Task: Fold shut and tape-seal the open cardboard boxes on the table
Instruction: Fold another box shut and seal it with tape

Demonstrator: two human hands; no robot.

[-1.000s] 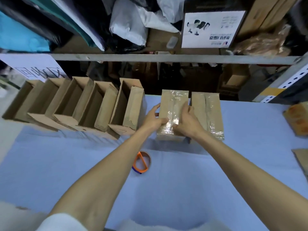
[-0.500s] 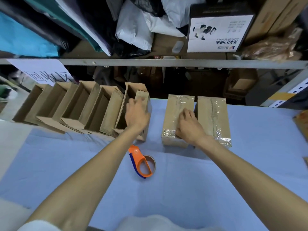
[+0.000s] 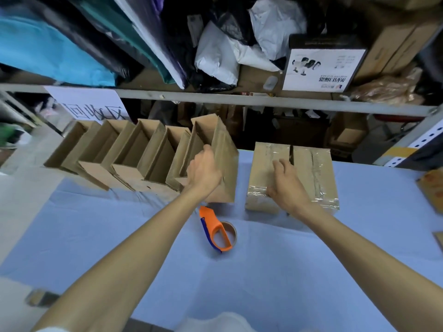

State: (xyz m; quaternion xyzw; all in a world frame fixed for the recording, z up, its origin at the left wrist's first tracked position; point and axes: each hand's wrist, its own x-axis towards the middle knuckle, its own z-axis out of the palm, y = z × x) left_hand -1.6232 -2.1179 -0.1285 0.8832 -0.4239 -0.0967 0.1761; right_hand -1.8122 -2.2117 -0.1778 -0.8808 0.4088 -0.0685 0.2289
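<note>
A row of several open cardboard boxes (image 3: pixel 134 149) leans along the table's far left. My left hand (image 3: pixel 203 170) grips the nearest open box (image 3: pixel 224 164) by its right flap, lifting and tilting it. Two tape-sealed boxes stand side by side on the right: the left sealed box (image 3: pixel 262 164) and the right sealed box (image 3: pixel 316 171). My right hand (image 3: pixel 285 183) rests flat on the left sealed box with fingers spread. An orange and blue tape dispenser (image 3: pixel 219 236) lies on the blue table cloth (image 3: pixel 263 271) in front of the boxes.
A metal shelf rail (image 3: pixel 239 99) runs behind the table, with bags, fabric and cartons stacked above. A white paper sign (image 3: pixel 91 106) hangs at the left. Brown cardboard pieces (image 3: pixel 431 188) lie at the table's right edge. A grey upright post (image 3: pixel 407 142) stands at right.
My left hand left the sealed box, moved left and took hold of the nearest open box, which is now lifted and tilted. My right hand stayed on the sealed box.
</note>
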